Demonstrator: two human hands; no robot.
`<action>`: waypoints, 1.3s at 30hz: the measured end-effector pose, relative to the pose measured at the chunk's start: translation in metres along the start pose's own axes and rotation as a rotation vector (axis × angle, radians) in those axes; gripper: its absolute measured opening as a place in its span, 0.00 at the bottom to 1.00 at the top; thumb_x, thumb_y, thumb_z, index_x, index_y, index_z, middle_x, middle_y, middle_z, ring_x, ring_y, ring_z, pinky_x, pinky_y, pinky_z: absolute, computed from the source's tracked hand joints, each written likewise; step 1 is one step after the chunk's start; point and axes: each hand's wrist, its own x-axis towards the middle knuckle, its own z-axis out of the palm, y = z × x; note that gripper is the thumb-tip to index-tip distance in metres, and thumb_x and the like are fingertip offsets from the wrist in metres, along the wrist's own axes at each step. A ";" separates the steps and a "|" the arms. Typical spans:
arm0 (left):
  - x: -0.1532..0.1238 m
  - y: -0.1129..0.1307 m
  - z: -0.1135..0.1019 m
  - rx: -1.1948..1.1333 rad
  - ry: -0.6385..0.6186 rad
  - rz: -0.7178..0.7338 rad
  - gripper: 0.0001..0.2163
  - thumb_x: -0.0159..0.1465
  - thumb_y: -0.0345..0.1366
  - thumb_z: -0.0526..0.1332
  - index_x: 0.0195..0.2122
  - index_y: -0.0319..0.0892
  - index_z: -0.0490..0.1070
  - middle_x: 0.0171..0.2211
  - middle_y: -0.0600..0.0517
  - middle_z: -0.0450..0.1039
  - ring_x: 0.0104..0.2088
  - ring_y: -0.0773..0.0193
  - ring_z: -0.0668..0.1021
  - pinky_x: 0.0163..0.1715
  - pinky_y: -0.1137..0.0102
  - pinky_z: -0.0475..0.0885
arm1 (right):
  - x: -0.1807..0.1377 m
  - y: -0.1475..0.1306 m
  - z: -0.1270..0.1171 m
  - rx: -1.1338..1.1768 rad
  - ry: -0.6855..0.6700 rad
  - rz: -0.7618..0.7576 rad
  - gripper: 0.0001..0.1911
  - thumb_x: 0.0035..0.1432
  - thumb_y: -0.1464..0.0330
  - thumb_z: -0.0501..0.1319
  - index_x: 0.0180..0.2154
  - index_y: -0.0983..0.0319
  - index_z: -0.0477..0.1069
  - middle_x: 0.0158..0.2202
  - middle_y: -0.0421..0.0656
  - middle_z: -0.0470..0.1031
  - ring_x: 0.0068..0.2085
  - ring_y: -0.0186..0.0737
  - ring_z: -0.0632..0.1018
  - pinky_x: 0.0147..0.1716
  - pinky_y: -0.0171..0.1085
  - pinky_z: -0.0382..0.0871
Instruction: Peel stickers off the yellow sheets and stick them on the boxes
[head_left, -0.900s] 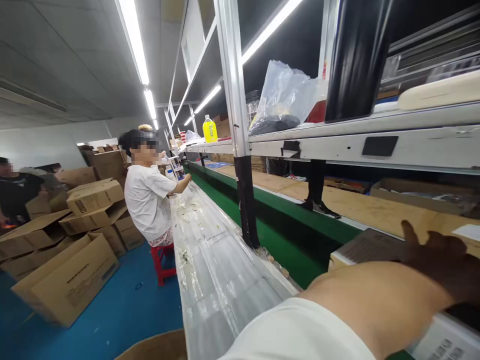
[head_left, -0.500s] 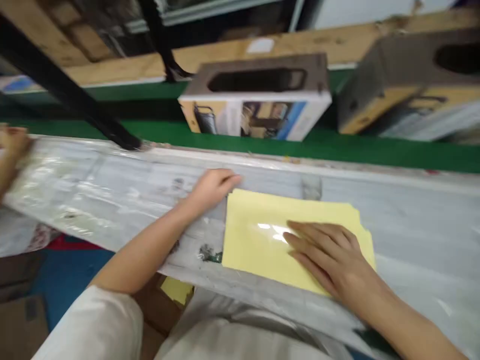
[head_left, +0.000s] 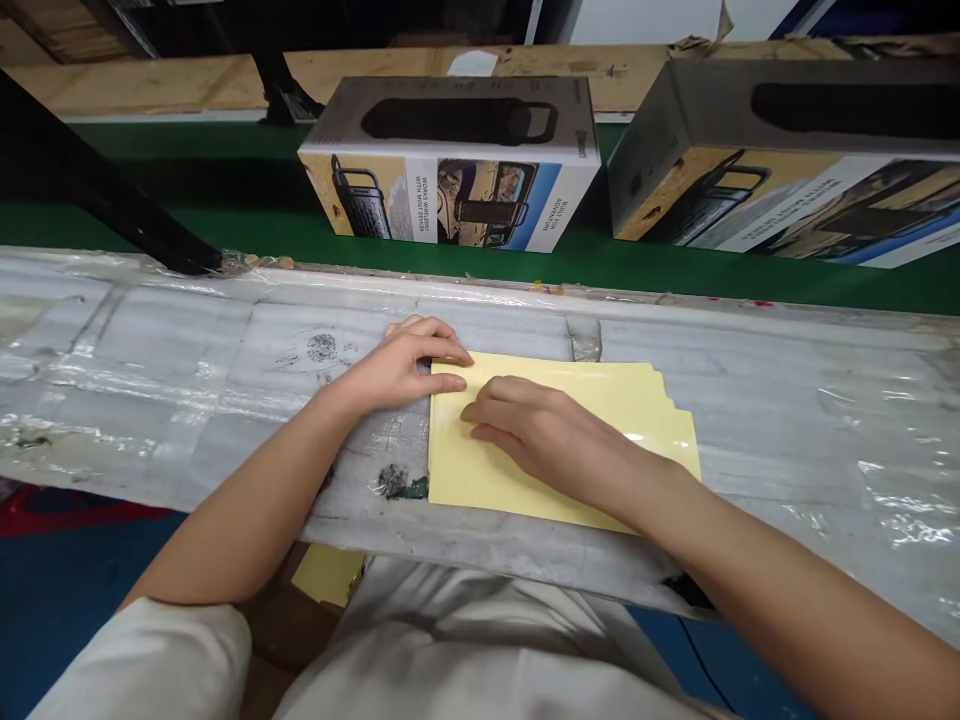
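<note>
A stack of glossy yellow sheets point(head_left: 600, 420) lies on the plastic-wrapped bench point(head_left: 187, 350) in front of me. My left hand point(head_left: 401, 362) rests at the stack's upper left corner, fingers curled and pinching its edge. My right hand point(head_left: 536, 432) lies on top of the sheets close to that corner, fingers bent and pressing down. Both forearms reach in from the bottom of the view.
Beyond the bench runs a green conveyor belt point(head_left: 225, 215) carrying a printed product box point(head_left: 450, 165) and a second box point(head_left: 787, 160) to its right. A black post point(head_left: 105, 195) slants in at the left. Blue floor and a yellow sheet point(head_left: 326, 575) show below the bench.
The view swung from the line down to the bench. Since half a second ago, my right hand slid left across the sheets toward my left hand, which closed on the corner.
</note>
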 end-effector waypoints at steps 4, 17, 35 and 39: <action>0.000 0.000 0.003 0.049 0.000 -0.010 0.08 0.65 0.43 0.69 0.43 0.50 0.82 0.49 0.51 0.72 0.54 0.52 0.73 0.61 0.53 0.59 | 0.007 0.001 0.020 0.010 -0.018 -0.024 0.07 0.68 0.75 0.62 0.41 0.62 0.78 0.36 0.44 0.73 0.39 0.43 0.76 0.38 0.38 0.70; 0.000 -0.021 0.006 0.148 0.104 0.015 0.08 0.63 0.48 0.66 0.38 0.57 0.84 0.48 0.51 0.77 0.50 0.50 0.78 0.52 0.58 0.73 | 0.014 0.008 0.037 -0.066 0.032 -0.021 0.04 0.63 0.73 0.66 0.40 0.62 0.78 0.45 0.42 0.80 0.49 0.42 0.79 0.48 0.34 0.68; 0.001 -0.007 0.004 0.074 0.033 -0.079 0.11 0.65 0.48 0.63 0.41 0.53 0.83 0.51 0.45 0.74 0.52 0.47 0.74 0.57 0.50 0.70 | 0.009 0.001 0.033 -0.069 0.032 0.062 0.09 0.69 0.68 0.62 0.38 0.62 0.80 0.44 0.45 0.76 0.44 0.43 0.76 0.47 0.38 0.68; -0.003 0.004 0.004 0.110 -0.020 -0.060 0.12 0.70 0.43 0.58 0.46 0.53 0.81 0.55 0.45 0.71 0.57 0.47 0.71 0.60 0.49 0.67 | 0.008 0.002 0.039 0.066 0.073 0.091 0.03 0.65 0.71 0.66 0.38 0.63 0.79 0.41 0.46 0.75 0.46 0.45 0.76 0.50 0.38 0.70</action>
